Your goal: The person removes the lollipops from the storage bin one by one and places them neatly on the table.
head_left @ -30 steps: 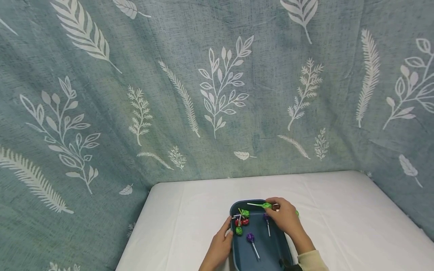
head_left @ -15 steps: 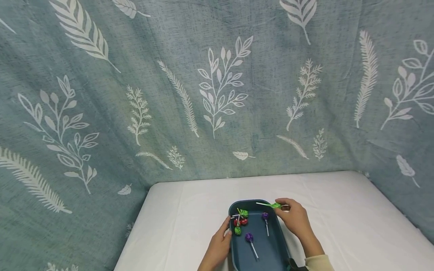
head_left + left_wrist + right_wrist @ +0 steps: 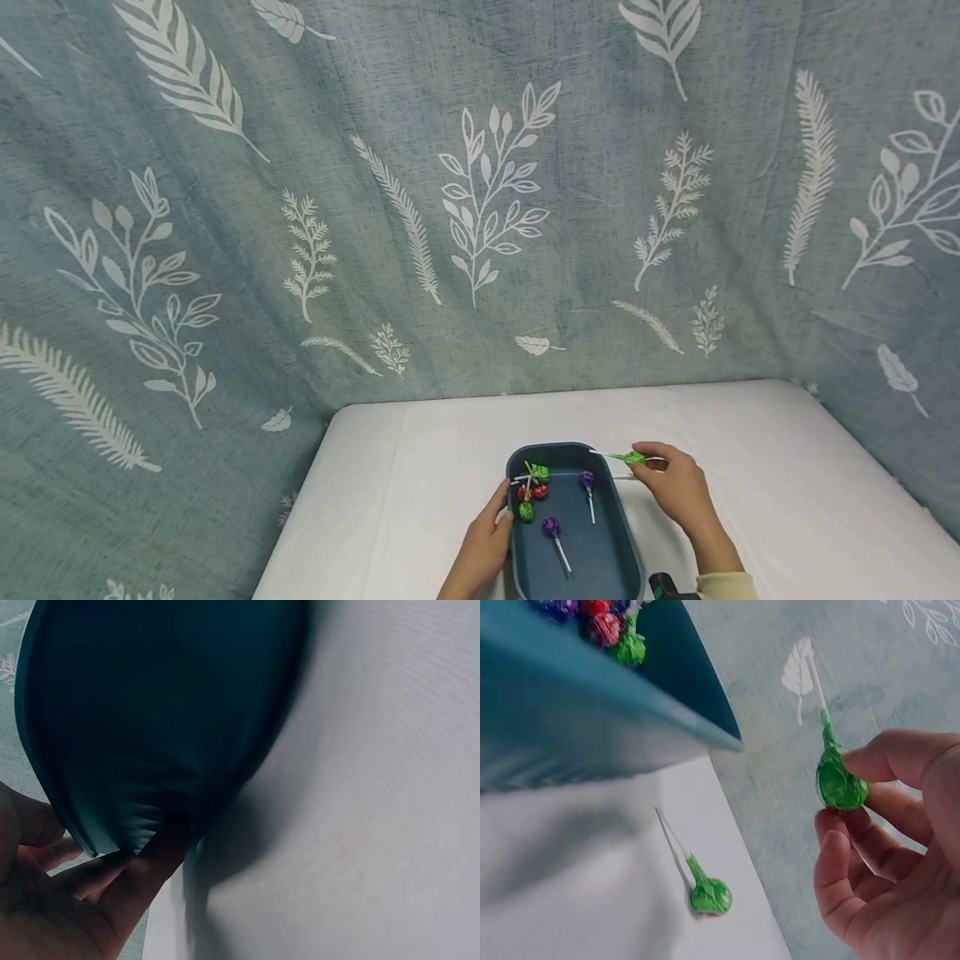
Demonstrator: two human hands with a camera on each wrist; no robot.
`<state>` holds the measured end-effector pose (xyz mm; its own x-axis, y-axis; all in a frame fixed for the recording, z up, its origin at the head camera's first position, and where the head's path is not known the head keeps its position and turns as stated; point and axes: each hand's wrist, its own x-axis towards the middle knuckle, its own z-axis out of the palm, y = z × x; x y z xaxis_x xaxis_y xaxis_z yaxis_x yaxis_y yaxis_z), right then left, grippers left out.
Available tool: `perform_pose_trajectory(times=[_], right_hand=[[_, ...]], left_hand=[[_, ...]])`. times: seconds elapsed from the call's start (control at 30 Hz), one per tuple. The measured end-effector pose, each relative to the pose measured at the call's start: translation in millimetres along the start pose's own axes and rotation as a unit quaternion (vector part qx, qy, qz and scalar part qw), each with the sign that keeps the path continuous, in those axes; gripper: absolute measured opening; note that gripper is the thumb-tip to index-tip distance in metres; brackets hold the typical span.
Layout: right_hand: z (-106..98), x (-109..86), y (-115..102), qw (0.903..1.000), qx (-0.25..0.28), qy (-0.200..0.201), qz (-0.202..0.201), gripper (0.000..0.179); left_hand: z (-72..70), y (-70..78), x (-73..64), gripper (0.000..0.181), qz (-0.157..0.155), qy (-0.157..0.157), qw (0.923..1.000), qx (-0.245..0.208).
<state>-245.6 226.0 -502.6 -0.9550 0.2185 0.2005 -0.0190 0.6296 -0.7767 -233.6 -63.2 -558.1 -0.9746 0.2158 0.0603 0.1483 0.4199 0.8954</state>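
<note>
My right hand (image 3: 681,487) pinches a green-wrapped lollipop (image 3: 842,780) by its candy end, off the right of the dark blue tray (image 3: 596,558); the white stick points toward the tray. Below it, a second green lollipop (image 3: 710,896) lies on the white cloth beside the tray, mostly hidden by the hand in the head view. My left hand (image 3: 483,542) rests against the tray's left side, its fairly straight fingers (image 3: 142,889) touching the outer wall near the rim.
Inside the tray, green lollipops (image 3: 539,473) and red lollipops (image 3: 540,492) cluster at the left. Two purple lollipops (image 3: 551,526) lie apart from them. A white cloth (image 3: 405,492) covers the table, and a leaf-patterned curtain (image 3: 420,350) hangs behind it.
My right hand has moved right with the green lollipop, from over the tray's right rim to beyond it. My left hand and the tray have stayed put.
</note>
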Motion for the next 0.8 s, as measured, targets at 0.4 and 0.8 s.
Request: perform_pose_trajectory(times=[0.4, 0.8], right_hand=[[-8, -0.3, 18, 0.9994, -0.005, -0.009, 0.034, 0.037], [-8, -3.8, 31, 0.9976, -0.044, -0.001, 0.053, 0.037]], left_hand=[[-0.3, -1.0, 0.0, 0.045, 0.007, -0.002, 1.0000, -0.005], [-0.6, -2.0, 1.1, 0.045, -0.003, -0.006, 1.0000, -0.007]])
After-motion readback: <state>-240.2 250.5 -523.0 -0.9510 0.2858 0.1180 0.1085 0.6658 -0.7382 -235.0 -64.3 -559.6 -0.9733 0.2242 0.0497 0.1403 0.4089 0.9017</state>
